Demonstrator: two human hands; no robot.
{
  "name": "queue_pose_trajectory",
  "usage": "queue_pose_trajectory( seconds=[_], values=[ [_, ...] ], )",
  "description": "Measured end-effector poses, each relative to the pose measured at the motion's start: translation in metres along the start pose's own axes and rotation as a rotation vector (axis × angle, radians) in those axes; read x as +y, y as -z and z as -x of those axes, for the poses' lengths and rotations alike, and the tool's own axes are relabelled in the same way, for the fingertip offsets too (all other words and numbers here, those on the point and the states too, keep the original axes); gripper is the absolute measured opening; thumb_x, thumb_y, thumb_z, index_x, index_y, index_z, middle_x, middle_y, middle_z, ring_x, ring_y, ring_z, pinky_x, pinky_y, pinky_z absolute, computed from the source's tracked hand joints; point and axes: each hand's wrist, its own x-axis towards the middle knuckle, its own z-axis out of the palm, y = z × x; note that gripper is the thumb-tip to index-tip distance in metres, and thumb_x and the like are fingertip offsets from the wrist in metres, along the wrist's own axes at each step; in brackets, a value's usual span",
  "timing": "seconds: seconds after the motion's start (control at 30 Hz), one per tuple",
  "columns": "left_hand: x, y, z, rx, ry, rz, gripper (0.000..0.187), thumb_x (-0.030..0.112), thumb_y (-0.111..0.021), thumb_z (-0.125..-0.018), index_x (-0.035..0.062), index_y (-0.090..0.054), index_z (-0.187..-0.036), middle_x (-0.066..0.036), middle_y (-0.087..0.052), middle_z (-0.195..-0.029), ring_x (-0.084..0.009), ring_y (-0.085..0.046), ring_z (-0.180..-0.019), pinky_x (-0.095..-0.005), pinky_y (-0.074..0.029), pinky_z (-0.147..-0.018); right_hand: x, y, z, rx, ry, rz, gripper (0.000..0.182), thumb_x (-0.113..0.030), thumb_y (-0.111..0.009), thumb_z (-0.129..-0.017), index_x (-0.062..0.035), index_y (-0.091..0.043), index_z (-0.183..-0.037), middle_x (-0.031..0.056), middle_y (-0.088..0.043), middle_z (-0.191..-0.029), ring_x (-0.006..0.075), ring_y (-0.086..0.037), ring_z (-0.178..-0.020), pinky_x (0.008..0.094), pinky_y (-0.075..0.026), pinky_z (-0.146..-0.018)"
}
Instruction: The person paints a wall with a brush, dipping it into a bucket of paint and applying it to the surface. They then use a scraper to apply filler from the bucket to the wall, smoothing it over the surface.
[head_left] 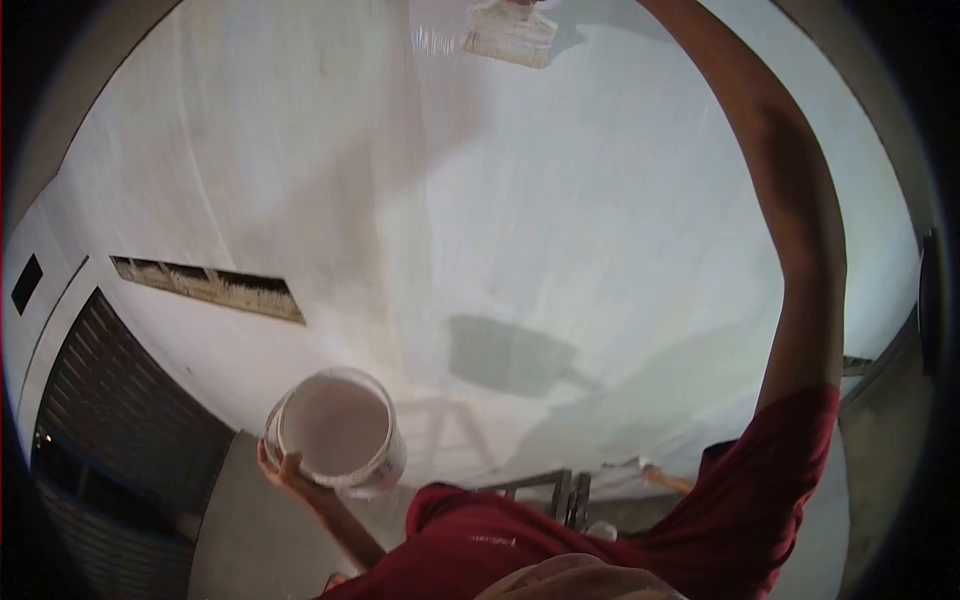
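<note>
My left hand (287, 472) is closed on the rim and side of a white paint bucket (385, 465), tilted so that its pale inside faces me. At the top edge, a wide, paint-covered brush (510, 38) rests against the whitish wall (600, 200). Only a sliver of my right hand (524, 2) shows above that brush, closed on its upper part; the rest is cut off by the frame. My right arm reaches up along the right side. Streaks of wet-looking paint lie beside the bristles.
A slot-like opening (205, 288) cuts the wall at left. Beyond it is a dark slatted shutter (130, 400). Below me stands a dark metal frame (545, 490). Another person's hand (660, 477) holds a small tool low by the wall. Shadows fall across the wall.
</note>
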Motion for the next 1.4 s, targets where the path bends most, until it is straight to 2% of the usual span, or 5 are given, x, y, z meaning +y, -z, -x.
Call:
queue_pose_trajectory(
  seconds=[0.27, 0.33, 0.63, 1.07, 1.4],
  values=[
    [-0.007, -0.012, 0.000, -0.055, 0.024, 0.111, 0.081, 0.006, -0.048, -0.058, -0.0044, -0.024, -0.135, -0.027, -0.051, -0.119, -0.0361, -0.056, -0.103, -0.0426, -0.049, -0.086, -0.054, 0.025, 0.021, 1.100, 0.065, 0.371, 0.009, -0.008, -0.065, -0.078, -0.0018, -0.062, -0.072, 0.0050, -0.059, -0.067, 0.0149, -0.054, -0.065, 0.0287, -0.046, -0.064],
    [-0.004, -0.014, 0.004, -0.070, 0.035, 0.156, 0.081, 0.005, -0.048, -0.058, -0.0043, -0.024, -0.135, -0.027, -0.051, -0.119, -0.0360, -0.056, -0.104, -0.0427, -0.048, -0.087, -0.055, 0.072, 0.045, 0.502, 0.289, 0.315, 0.015, -0.005, -0.062, -0.080, -0.0018, -0.053, -0.068, 0.0014, -0.050, -0.062, 0.0134, -0.044, -0.058, 0.0297, -0.039, -0.057],
    [-0.004, -0.018, -0.004, -0.121, 0.083, 0.204, 0.082, 0.004, -0.048, -0.058, -0.0035, -0.023, -0.136, -0.024, -0.053, -0.117, -0.0351, -0.057, -0.104, -0.0416, -0.050, -0.085, -0.026, 0.068, 0.028, 0.694, 0.634, 0.727, 0.029, 0.002, -0.053, -0.080, -0.0081, -0.029, -0.066, 0.0023, -0.029, -0.059, 0.0150, -0.028, -0.056, 0.0327, -0.031, -0.051],
    [0.013, -0.020, -0.019, -0.164, 0.068, 0.199, 0.079, 0.002, -0.047, -0.059, -0.0037, -0.025, -0.134, -0.025, -0.054, -0.118, -0.0338, -0.057, -0.104, -0.0397, -0.049, -0.087, -0.025, -0.090, 0.121, 0.217, 0.513, 0.571, 0.015, -0.002, -0.067, -0.071, -0.0080, -0.065, -0.085, 0.0092, -0.063, -0.079, 0.0242, -0.062, -0.073, 0.0375, -0.050, -0.065],
    [0.006, -0.013, -0.024, -0.126, -0.006, 0.123, 0.078, 0.003, -0.047, -0.058, -0.0027, -0.027, -0.133, -0.026, -0.055, -0.120, -0.0345, -0.057, -0.108, -0.0408, -0.049, -0.089, -0.008, 0.041, 0.036, 0.784, 0.669, 0.432, 0.016, 0.002, -0.053, -0.078, -0.0012, -0.043, -0.066, 0.0079, -0.049, -0.059, 0.0202, -0.043, -0.054, 0.0368, -0.040, -0.054]
  ],
)
